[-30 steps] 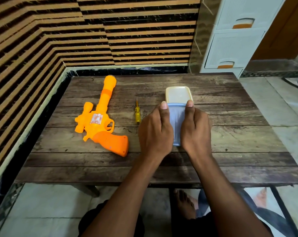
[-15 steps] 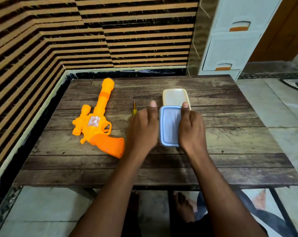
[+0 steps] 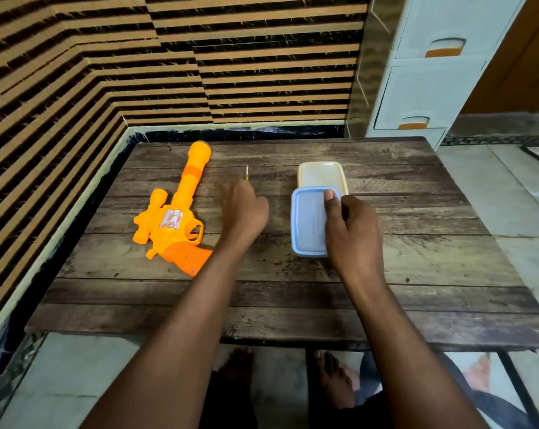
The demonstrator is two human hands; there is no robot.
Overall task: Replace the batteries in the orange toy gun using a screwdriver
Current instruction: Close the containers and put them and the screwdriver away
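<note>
My left hand (image 3: 245,209) hovers over the screwdriver (image 3: 247,174), fingers curled, grip not yet certain; its shaft points away from me; the orange toy gun (image 3: 172,218) lies just left on the desk (image 3: 416,274), barrel away; my right hand (image 3: 351,230) holds the blue lid (image 3: 308,224).

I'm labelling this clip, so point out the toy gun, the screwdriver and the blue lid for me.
toy gun (image 3: 172,222): head view, on the body by the silver sticker.
screwdriver (image 3: 247,173): head view, on the tip end showing beyond the left hand.
blue lid (image 3: 308,222): head view, on its flat middle, left of the right hand.
</note>
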